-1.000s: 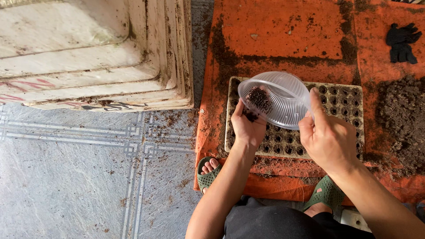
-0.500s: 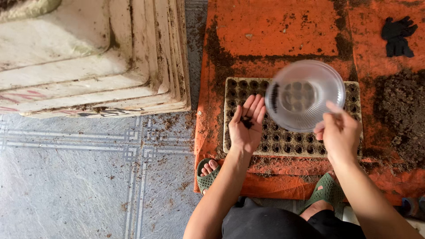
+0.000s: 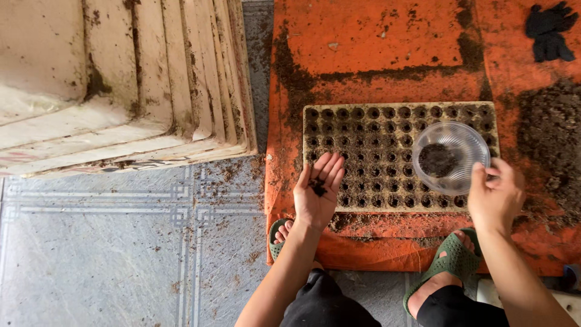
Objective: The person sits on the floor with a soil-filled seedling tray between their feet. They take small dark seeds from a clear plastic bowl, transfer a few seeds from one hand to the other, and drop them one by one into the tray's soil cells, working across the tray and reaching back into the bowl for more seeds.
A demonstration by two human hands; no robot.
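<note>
My left hand is held palm up over the near left part of a pale seedling tray with several soil-filled cells. A small heap of dark seeds lies in that palm. My right hand grips the near rim of a clear plastic bowl, level above the tray's right side, with a dark clump of seeds in its bottom. The tray lies on an orange sheet.
A pile of dark soil lies on the sheet right of the tray, and a black glove lies at the far right. Stacked whitish trays stand on the tiled floor at left. My feet in green sandals rest at the sheet's near edge.
The bowl was tipped against my left hand, then swung right and now sits level over the tray's right side. My left hand has turned palm up with seeds in it.
</note>
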